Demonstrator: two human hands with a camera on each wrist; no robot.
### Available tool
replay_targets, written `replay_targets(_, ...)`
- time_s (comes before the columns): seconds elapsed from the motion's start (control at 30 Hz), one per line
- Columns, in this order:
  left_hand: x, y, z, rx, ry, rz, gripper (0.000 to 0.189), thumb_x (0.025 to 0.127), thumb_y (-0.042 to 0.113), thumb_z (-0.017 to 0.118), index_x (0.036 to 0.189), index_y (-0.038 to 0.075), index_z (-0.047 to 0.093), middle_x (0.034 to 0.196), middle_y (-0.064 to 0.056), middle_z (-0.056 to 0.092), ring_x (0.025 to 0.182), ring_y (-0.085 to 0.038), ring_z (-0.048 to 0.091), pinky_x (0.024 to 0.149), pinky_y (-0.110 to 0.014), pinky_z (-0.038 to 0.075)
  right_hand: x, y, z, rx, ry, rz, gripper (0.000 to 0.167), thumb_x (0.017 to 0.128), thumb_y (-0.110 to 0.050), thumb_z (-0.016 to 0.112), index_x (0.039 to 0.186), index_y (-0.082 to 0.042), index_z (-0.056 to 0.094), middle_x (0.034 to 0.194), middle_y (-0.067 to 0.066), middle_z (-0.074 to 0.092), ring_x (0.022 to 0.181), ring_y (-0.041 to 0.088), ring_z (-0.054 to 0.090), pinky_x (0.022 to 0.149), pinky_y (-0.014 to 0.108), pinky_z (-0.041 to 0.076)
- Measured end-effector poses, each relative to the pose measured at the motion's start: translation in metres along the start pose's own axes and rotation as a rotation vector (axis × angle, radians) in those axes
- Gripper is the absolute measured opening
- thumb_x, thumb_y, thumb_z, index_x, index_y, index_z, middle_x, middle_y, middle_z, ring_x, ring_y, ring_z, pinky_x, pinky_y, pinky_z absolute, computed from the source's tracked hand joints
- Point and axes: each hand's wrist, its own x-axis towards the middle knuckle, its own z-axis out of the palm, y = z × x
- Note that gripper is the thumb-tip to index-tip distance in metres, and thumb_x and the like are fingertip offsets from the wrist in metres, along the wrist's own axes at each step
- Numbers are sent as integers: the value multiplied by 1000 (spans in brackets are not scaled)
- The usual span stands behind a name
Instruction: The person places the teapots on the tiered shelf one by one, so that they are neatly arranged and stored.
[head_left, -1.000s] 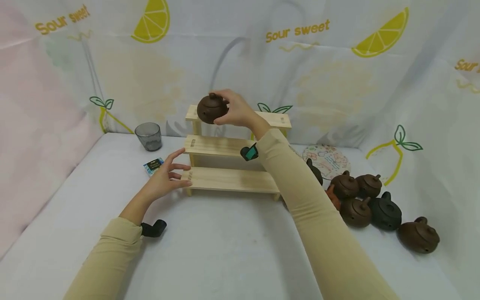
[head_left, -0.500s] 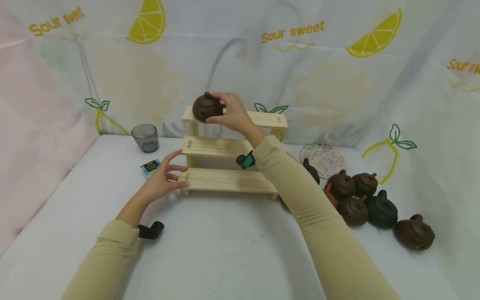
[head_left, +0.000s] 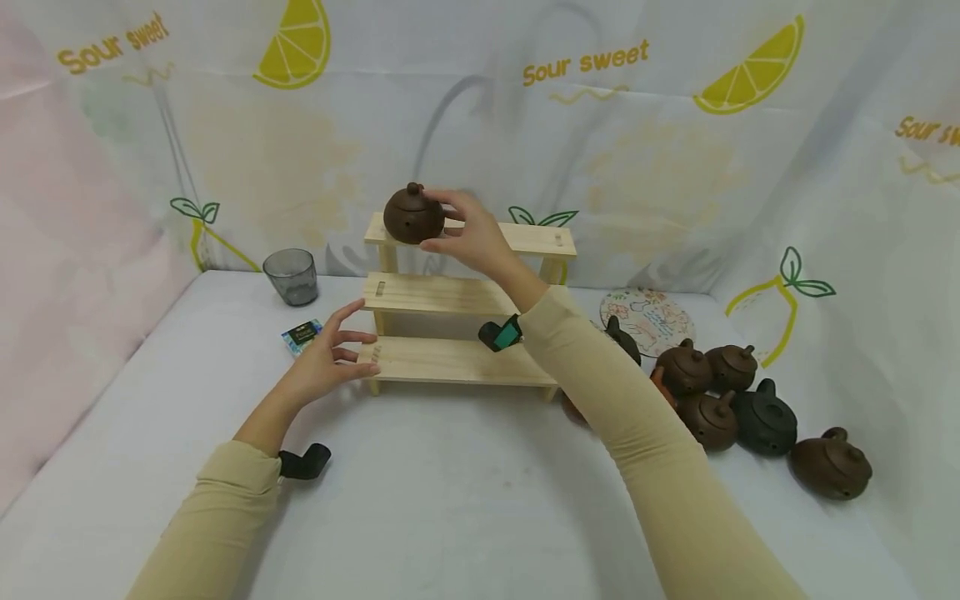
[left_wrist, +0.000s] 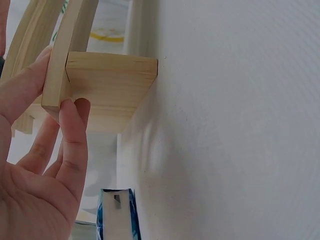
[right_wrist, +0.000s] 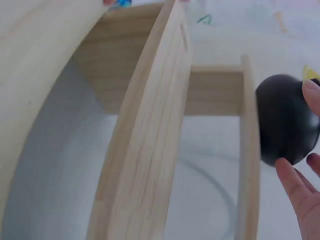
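My right hand (head_left: 476, 237) holds the round, dark brown clay teapot (head_left: 411, 218) from its right, fingers near the lid and thumb low on the near side. The pot is at the left end of the pale wooden three-tier stand's top board (head_left: 536, 240); I cannot tell whether its base bears there. The board runs on rightward, the white lemon-printed cloth (head_left: 465, 50) beyond its far edge. My left hand (head_left: 321, 364) grips the stand's (head_left: 465, 360) left end, lower down.
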Motion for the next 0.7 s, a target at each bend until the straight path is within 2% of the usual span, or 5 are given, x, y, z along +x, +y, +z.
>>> replay_targets(0.13, 1, 0, 1, 4, -1, 0, 98, 79, 11, 76, 149, 29, 11, 126, -21, 52, 91, -32, 56, 73, -31, 47, -17, -5, -7, 31, 29, -9, 63, 77, -12, 78, 133, -8, 50, 135, 6, 45, 120, 26, 46, 90, 25, 42)
replay_targets(0.33, 3, -2, 2, 19, -1, -13, 98, 79, 16, 77, 149, 31, 10, 128, -19, 51, 94, -33, 54, 75, -35, 46, -40, -11, -18, 125, 41, -74, 59, 76, -4, 77, 129, -1, 51, 133, 8, 47, 119, 21, 46, 92, 29, 42)
replay_targets(0.47, 1, -1, 3, 18, -3, -24, 99, 79, 18, 77, 149, 32, 9, 128, -18, 51, 95, -33, 53, 76, -36, 46, -59, -11, -23, 111, 28, -87, 58, 76, -1, 76, 128, 0, 50, 133, 9, 47, 119, 20, 47, 92, 26, 41)
replay_targets(0.7, 1, -2, 2, 24, -3, -22, 99, 79, 18, 76, 149, 32, 8, 129, -19, 51, 95, -33, 52, 75, -34, 46, -87, -7, -30, 112, 29, -131, 58, 75, 3, 75, 127, 4, 50, 129, 14, 49, 118, 27, 47, 92, 29, 42)
